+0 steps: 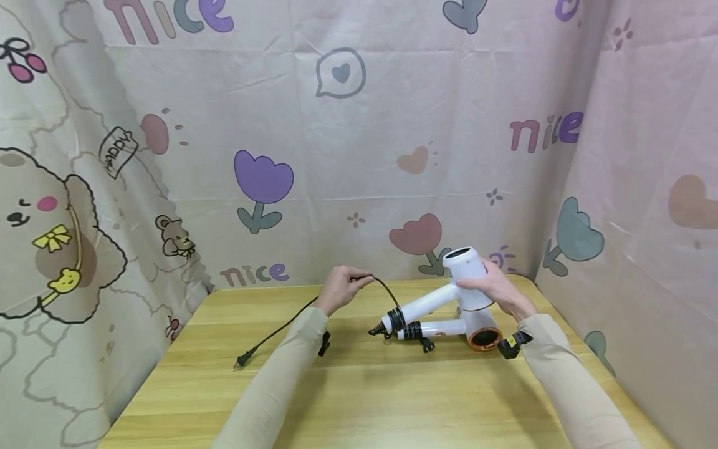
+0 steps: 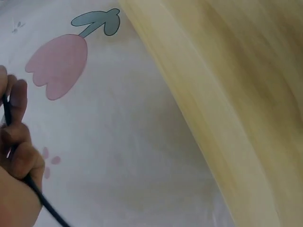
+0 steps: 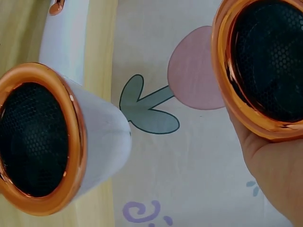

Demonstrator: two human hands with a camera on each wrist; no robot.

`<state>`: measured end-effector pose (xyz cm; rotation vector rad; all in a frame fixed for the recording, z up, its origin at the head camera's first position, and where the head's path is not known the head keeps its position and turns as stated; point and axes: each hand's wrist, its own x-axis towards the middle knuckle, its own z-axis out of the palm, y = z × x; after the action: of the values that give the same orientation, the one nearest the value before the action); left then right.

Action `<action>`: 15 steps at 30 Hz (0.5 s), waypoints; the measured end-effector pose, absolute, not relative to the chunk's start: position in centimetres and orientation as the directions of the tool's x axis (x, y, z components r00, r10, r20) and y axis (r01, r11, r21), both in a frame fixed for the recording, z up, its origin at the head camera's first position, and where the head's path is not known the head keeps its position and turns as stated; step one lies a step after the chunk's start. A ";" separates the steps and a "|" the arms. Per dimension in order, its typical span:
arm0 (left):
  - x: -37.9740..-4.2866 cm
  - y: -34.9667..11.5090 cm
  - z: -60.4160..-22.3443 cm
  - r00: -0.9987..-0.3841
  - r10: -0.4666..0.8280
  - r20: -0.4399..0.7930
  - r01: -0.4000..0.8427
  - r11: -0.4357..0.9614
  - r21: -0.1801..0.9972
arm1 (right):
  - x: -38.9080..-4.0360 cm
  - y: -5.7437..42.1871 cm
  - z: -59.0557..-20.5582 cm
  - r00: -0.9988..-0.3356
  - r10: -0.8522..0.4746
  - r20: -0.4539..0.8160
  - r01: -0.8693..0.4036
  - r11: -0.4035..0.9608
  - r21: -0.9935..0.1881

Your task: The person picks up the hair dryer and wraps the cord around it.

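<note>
Two white hair dryers are in the head view. My right hand [image 1: 498,288] grips one hair dryer [image 1: 470,269] round its barrel, raised above the table, handle pointing down to the left. My left hand [image 1: 339,289] pinches this dryer's black cord [image 1: 387,288], partly wound round the handle end. The cord's free length runs left to a plug [image 1: 244,359] near the tabletop. Below the held dryer, the second hair dryer [image 1: 444,328] lies on the table, cord wound round its handle. The right wrist view shows both copper-rimmed grilles, the held one [image 3: 274,61] beside my hand.
The wooden table [image 1: 392,399] ends against a patterned cloth backdrop [image 1: 348,156] with side curtains. A second plug [image 1: 428,345] lies by the lower dryer's handle. Black wrist-camera mounts [image 1: 513,343] sit on both sleeves.
</note>
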<state>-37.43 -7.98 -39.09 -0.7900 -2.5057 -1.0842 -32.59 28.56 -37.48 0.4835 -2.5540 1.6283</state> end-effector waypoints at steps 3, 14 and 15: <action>-37.6 -8.0 -39.6 -0.813 0.362 0.456 0.578 0.597 0.556 | -32.4 28.8 -37.5 -0.949 -0.217 0.228 -0.296 0.369 -0.881; -37.0 -7.9 -41.6 -0.803 0.482 0.349 0.595 0.634 0.494 | -31.5 29.2 -37.8 -0.965 -0.186 0.187 -0.213 0.130 -0.969; -36.9 -7.8 -41.6 -0.802 0.492 0.337 0.596 0.637 0.488 | -31.5 29.3 -37.9 -0.966 -0.177 0.190 -0.211 0.107 -0.972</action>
<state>-36.88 -7.80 -41.61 -0.9002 -2.6836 -0.8943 -31.53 29.31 -37.93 0.4064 -2.3179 2.0418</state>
